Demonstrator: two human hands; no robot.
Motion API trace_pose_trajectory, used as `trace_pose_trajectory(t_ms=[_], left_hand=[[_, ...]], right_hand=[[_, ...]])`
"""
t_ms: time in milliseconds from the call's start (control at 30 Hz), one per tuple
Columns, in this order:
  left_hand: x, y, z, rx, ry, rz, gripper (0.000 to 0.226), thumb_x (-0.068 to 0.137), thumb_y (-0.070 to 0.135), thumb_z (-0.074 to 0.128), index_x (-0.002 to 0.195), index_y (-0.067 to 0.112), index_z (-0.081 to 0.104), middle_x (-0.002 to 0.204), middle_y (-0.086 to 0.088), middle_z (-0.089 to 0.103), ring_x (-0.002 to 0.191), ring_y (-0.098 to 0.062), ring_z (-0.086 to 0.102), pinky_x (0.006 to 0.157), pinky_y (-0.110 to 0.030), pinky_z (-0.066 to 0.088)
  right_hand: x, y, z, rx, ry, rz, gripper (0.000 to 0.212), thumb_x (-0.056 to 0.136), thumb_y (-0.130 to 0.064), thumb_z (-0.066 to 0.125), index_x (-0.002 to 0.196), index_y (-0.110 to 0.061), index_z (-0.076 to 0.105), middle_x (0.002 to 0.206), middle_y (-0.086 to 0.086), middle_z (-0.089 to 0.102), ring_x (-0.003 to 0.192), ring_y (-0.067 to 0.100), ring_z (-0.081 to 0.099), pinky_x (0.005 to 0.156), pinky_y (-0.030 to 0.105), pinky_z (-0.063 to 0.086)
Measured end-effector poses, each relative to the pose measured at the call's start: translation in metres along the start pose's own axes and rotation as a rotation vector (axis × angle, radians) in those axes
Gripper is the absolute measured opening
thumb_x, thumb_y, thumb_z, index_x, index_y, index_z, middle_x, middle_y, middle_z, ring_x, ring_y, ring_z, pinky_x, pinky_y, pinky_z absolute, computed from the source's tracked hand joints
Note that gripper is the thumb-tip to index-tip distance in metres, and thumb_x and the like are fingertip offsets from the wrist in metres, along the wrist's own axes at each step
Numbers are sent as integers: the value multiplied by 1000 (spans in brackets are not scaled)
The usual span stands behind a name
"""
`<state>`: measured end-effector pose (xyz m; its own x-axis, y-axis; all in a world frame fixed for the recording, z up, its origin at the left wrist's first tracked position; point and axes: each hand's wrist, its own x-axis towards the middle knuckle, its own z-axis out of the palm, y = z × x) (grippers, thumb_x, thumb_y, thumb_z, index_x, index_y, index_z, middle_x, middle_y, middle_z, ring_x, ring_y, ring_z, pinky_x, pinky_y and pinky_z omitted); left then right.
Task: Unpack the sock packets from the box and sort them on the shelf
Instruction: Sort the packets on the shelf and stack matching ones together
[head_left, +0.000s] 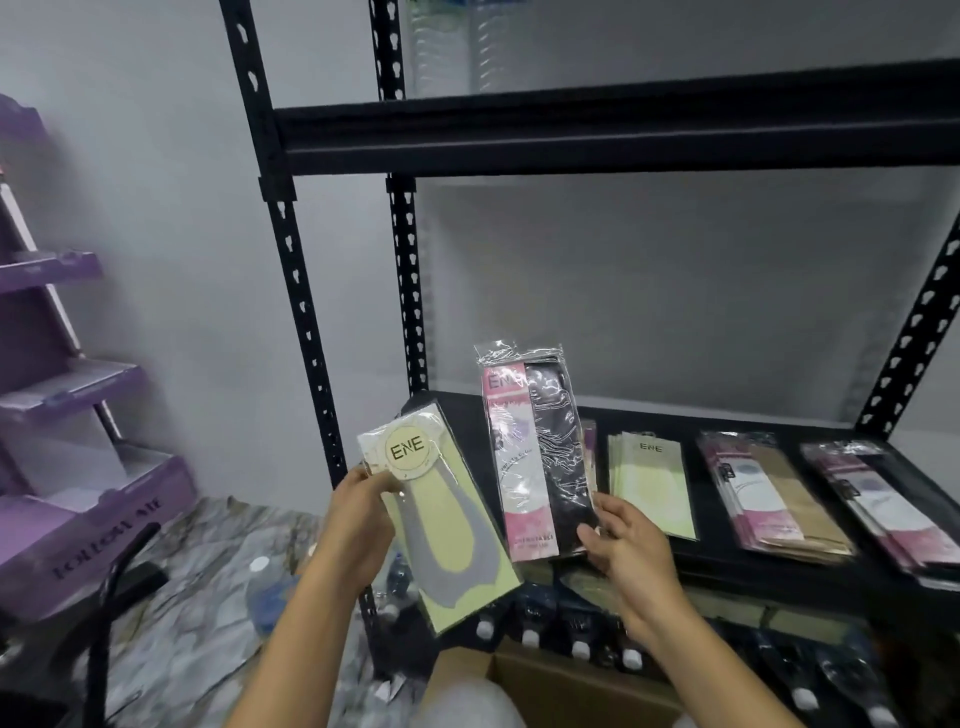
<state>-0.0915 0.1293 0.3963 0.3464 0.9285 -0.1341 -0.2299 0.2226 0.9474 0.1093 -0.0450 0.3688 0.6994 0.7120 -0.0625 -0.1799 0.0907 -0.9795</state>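
My left hand (358, 525) grips a pale yellow packet (447, 525) holding grey socks, with a round ENE label at its top. My right hand (631, 545) holds a pink and black sock packet (540, 457) upright by its lower end, in front of the black shelf (727, 558). On the shelf lie three piles: yellow-green ENE packets (652, 483), pink packets with beige socks (769, 499), and pink packets at the far right (893, 509). The open cardboard box (550, 686) sits below my hands, at the bottom of the view.
Black perforated shelf posts (306, 332) rise left of my hands, and an upper shelf beam (571, 130) crosses above. A purple tiered cardboard display stand (78, 415) stands at left on a marbled floor. Bottles with white caps (582, 647) fill the level under the shelf.
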Motion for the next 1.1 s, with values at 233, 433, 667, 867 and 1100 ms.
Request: trace_pose_trajectory(t_ms=[233,433,667,867,1100], left_hand=[[-4,-5,15,118,-36,115,18,92,13,66,109,7,68,105,-11,75,95,-30,72,78,-43,58],[-7,-13,23,104,-76,132,20,91,21,66,110,15,67,103,-7,76,94,-30,73,83,-47,58],[-5,-21,49,91,-129,122,24,93,23,65,115,14,65,103,-6,76,86,-24,74,72,-39,58],[-6,-37,90,110,-210,102,19,95,24,62,111,14,67,100,-6,77,86,-24,74,74,-41,59],[3,-58,154,137,-306,53,19,94,25,65,109,13,68,103,-12,75,88,-32,72,80,-47,59]], right_hand=[[-3,4,-29,20,46,-2,41,85,10,60,107,-25,60,132,6,56,122,22,50,105,46,42],[-6,8,-44,74,89,-6,41,86,11,59,112,-20,57,122,3,56,115,21,53,79,30,52],[3,2,-77,64,187,2,41,86,8,60,116,-19,59,127,6,57,120,24,53,105,48,42],[22,-21,-135,77,339,-48,39,87,8,59,121,-9,58,117,6,59,103,16,57,88,30,50],[46,-42,-236,27,558,-50,32,90,8,55,112,-13,64,108,9,65,88,16,61,79,27,51]])
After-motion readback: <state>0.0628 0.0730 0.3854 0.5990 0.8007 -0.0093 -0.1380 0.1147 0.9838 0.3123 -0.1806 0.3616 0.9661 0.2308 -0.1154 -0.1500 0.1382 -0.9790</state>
